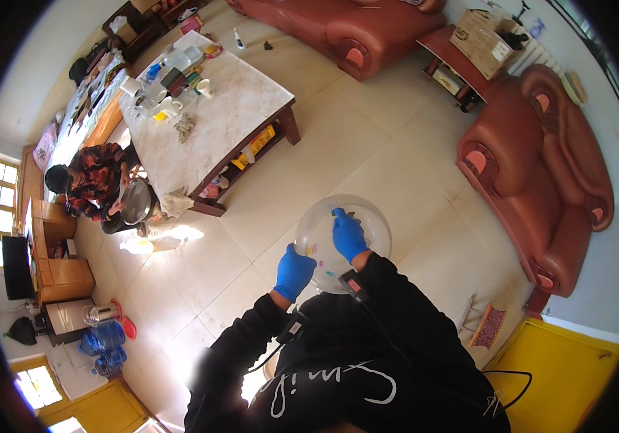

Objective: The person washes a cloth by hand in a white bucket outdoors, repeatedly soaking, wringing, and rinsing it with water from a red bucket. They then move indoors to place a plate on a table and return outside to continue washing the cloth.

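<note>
A translucent plastic basin [381, 238] stands before me, with small coloured patches, pink, yellow and teal, on its left inner side. My left hand [294, 273], in a blue glove, grips the basin's left rim. Over the inside of the basin is my right hand [348, 235], also blue-gloved, its fingers curled downward. A small dark greenish piece [335, 213] shows at those fingertips, mostly hidden, so its kind is unclear. More of something dark peeks out beside the right hand's knuckles.
At upper left, a marble-topped table [239, 103] bears cups and jars. A seated person [96, 173] holds a round metal pan [137, 201] beside it. Red leather sofas [526, 173] line the right and back. Blue water bottles [105, 335] stand at lower left.
</note>
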A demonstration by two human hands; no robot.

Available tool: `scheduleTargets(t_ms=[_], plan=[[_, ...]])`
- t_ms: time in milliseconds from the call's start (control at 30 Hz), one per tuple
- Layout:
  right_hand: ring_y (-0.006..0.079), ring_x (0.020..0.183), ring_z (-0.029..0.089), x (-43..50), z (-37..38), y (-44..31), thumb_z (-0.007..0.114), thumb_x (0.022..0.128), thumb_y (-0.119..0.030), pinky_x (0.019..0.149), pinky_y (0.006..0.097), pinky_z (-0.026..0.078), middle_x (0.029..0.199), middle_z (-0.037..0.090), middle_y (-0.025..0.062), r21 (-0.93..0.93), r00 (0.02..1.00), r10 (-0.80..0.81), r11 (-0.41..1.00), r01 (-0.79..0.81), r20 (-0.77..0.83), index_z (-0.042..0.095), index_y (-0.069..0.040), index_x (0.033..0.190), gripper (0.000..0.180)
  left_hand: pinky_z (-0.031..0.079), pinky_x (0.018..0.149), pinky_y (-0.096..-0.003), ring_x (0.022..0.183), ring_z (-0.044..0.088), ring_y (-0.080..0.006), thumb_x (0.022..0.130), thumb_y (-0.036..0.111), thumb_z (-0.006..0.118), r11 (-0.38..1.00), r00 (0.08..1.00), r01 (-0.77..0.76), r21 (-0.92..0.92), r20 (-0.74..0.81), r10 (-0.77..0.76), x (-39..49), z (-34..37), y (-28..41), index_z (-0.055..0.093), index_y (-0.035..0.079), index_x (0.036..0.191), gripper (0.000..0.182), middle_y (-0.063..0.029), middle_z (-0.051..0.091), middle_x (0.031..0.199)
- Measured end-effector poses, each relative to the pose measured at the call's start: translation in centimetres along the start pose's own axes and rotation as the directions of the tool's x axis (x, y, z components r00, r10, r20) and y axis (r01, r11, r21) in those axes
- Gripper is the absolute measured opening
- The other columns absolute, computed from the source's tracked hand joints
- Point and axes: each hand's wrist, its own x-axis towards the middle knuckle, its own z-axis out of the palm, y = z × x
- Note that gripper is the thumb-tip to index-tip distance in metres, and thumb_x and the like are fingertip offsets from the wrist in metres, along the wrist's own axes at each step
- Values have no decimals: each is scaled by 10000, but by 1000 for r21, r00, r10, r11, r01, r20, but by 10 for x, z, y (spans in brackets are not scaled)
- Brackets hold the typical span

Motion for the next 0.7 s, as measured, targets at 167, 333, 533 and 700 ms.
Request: scheduleTargets(t_ms=[167,333,533,700], plan=[[393,869,611,31,66,-53,538,867,-194,721,456,487,907,640,208,91,878,-90,994,53,471,526,-59,1032,213,499,506,-328,601,623,-242,688,121,650,994,993,-25,-108,-115,13,48,-44,-33,518,-61,990,377,-164,612,716],[377,863,628,91,65,-64,566,821,-148,714,444,501,937,648,202,-115,559,-182,884,453,809,540,-67,1032,227,481,455,-314,516,575,-212,675,103,648,972,984,66,-227,-148,-101,106,-91,-49,519,-57,938,333,-137,582,664],[344,750,651,191,129,-100,510,829,-102,674,413,514,861,662,173,-91,396,184,966,-243,900,592,-107,1068,252,501,689,-419,775,620,-417,691,178,629,989,980,131,-70,-138,-140,177,-161,-45,503,-93,1010,437,-275,619,797],[339,785,655,233,175,-129,524,839,-161,659,430,511,856,662,195,-165,492,-161,817,553,856,638,-53,1036,252,501,693,-425,787,619,-423,696,184,627,969,960,228,-90,-148,-239,210,-223,-53,504,-87,1010,433,-279,622,806]])
